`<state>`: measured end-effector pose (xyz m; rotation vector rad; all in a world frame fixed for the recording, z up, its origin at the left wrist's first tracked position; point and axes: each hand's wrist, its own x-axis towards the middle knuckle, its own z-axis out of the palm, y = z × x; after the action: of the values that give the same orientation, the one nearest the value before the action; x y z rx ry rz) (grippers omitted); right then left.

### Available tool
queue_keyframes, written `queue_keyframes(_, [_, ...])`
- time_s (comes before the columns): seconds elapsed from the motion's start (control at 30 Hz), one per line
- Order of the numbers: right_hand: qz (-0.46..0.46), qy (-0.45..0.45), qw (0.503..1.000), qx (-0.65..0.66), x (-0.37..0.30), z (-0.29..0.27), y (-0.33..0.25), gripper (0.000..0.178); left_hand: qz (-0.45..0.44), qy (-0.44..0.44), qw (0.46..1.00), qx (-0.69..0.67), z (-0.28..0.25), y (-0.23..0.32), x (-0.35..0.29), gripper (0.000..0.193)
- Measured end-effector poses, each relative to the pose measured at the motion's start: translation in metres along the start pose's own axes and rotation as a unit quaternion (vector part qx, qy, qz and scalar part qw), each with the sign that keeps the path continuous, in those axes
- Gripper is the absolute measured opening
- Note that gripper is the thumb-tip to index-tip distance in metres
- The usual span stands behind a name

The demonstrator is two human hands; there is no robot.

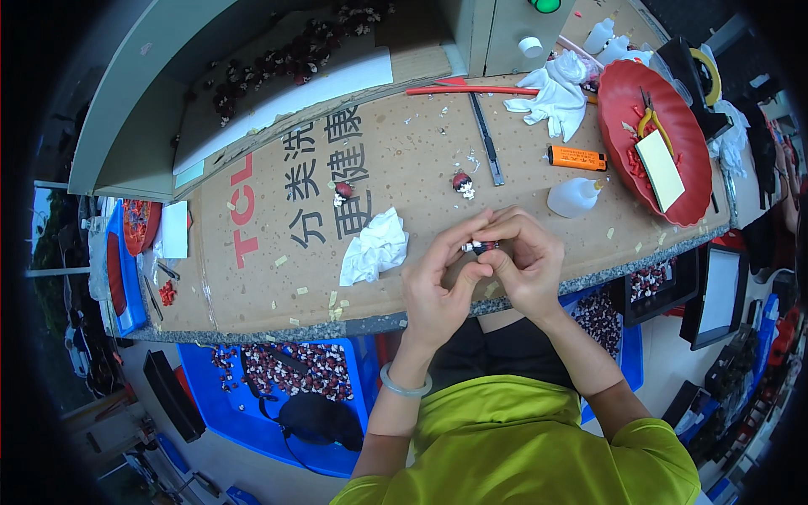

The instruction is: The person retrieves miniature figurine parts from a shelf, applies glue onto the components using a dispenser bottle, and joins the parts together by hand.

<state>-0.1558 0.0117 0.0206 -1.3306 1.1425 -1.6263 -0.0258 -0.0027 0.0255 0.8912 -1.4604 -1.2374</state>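
Both hands meet over the front part of the cardboard-covered table (252, 295). Between their fingertips is a small dark-red, black and white figurine (480, 247), partly hidden by the fingers. My left hand (442, 273) pinches it from one side, with a pale bangle on that wrist. Opposite it, my right hand (528, 261) grips with thumb and curled fingers. Just beyond the hands stands a similar figurine (463, 185) with a dark-red head and white body. Another figurine (342, 194) is farther left, near a crumpled white cloth (375, 247).
A white squeeze bottle (575, 198) and orange tube-shaped item (577, 158) sit right of the hands. Behind them is a red scalloped dish (619, 93) with yellow-handled pliers (658, 126). A grey cabinet (126, 126) holds many figurines. Blue bins (364, 370) stand below the table edge.
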Motion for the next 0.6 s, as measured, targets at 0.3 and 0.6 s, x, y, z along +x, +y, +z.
queue_keyframes(0.3, [-0.078, -0.046, 0.995, -0.031, 0.008, -0.009, -0.004, 0.023, -0.075, -0.057, 0.980, -0.176, -0.014, 0.002, -0.003, 0.047])
queue_keyframes(0.6, [0.188, -0.141, 0.931, 0.280, 0.009, -0.012, -0.015, 0.027, -0.075, -0.053, 0.982, -0.162, -0.016, 0.008, -0.003, 0.023])
